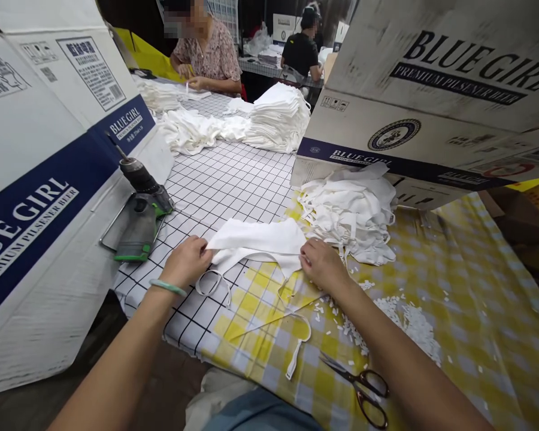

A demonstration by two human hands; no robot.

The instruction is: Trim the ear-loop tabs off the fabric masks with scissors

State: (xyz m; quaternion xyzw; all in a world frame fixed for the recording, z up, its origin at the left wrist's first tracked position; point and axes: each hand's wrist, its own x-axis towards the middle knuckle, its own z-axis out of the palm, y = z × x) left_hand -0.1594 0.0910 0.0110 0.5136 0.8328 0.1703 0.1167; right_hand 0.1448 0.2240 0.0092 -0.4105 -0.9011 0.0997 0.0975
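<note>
A white fabric piece with thin straps [260,236] is stretched flat just above the table, its straps hanging below. My left hand [188,258] pinches its left end, and a pale green bangle circles that wrist. At the opposite end, my right hand [322,261] grips the fabric between thumb and fingers. Beyond the right hand lies a heap of similar white pieces [353,209]. Near my right forearm, scissors [359,383] rest with their blades slightly apart. A white strap with a small end piece [299,347] trails on the cloth in front of me.
A cordless drill [141,203] stands at left beside a large Blue Girl carton [40,173]. Another carton [408,114] rises at right. Small white scraps [404,326] litter the yellow checked cloth [471,311]. Stacked white pieces [278,120] lie farther back. Two other people sit beyond.
</note>
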